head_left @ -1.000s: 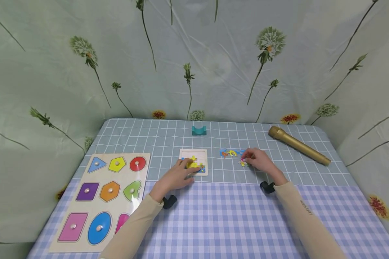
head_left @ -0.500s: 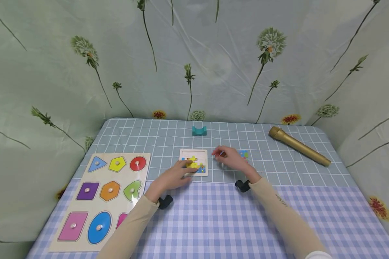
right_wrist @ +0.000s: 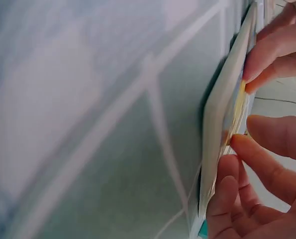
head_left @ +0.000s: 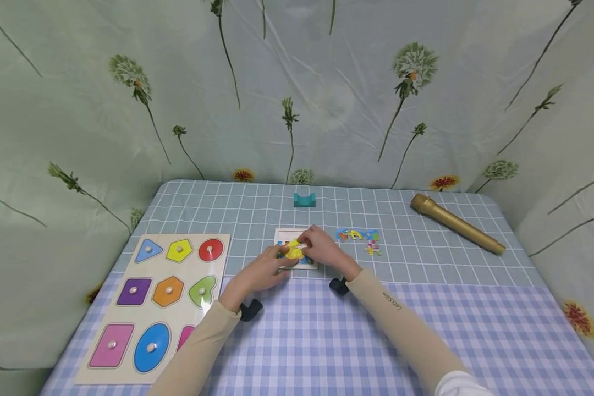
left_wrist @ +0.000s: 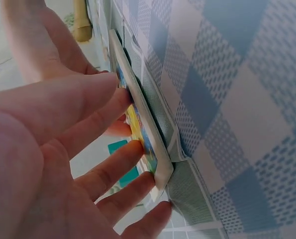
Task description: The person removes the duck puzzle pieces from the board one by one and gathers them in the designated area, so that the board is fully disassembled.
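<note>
Fingers (left_wrist: 113,169) of the left hand (head_left: 262,270) lie spread and only slightly bent, gripping nothing, with their tips on the tray (left_wrist: 163,172) and the yellow picture (head_left: 294,253) in it. The right hand (head_left: 323,247) is over the tray's right side, thumb and forefinger drawn together in a pinch on a small piece (right_wrist: 228,142) mostly hidden by the fingertips; its other fingers are curled by the tray's edge. The tray lies flat, coloured in its lower part, pale in its upper part. Just right of the tray are loose pieces (head_left: 356,234), blue and yellow in a row, pink below. Beyond the tray stands a teal block (head_left: 304,201). Well to the tray's right, a gold microphone (head_left: 457,224) lies aslant. Left of the tray is a shape board (head_left: 158,273). Grey gridded cloth (head_left: 249,217) lies under the tray; checked cloth (head_left: 297,335) lies nearer the person.
</note>
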Tool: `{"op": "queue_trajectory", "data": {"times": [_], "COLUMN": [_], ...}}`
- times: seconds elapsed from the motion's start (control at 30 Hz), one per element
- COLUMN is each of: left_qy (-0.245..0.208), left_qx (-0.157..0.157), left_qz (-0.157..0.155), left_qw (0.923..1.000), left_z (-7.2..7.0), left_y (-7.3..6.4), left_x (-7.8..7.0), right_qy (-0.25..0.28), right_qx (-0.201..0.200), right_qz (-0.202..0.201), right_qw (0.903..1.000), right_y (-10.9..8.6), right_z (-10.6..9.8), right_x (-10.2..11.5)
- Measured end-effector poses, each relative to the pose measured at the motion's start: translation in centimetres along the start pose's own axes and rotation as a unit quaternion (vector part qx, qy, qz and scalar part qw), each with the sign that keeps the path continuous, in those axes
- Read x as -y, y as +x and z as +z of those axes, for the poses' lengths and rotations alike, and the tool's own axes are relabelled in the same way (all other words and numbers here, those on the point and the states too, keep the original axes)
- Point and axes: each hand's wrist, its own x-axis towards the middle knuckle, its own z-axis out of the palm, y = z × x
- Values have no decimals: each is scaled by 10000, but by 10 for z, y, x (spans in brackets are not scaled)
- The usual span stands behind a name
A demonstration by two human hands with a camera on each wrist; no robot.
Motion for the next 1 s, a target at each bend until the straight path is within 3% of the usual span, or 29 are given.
{"op": "queue_trajectory", "data": {"times": [0.4,0.6,0.73,1.0], "left_qy": [14,97,93,65], "left_qx": [92,105,144,26], "left_qz": [-187,-203,-264,-209], "left_qw": [9998,9997,9995,9998], "left_z": [-1,-1,-1,-1], "left_y": [2,1,2,1], "left_x": [-2,-1,-1,-5], "right_qy": [1057,1893,2230,1981], "right_qx": [-625,-817,-736,-808], "right_qz": [461,620,825,1366], "right_qw": [9914,9765,9685,9673], "right_y": [7,4,-7,-48], "right_z": [2,-8,-25,-63], "right_x": [2,-7,-24,-65]}}
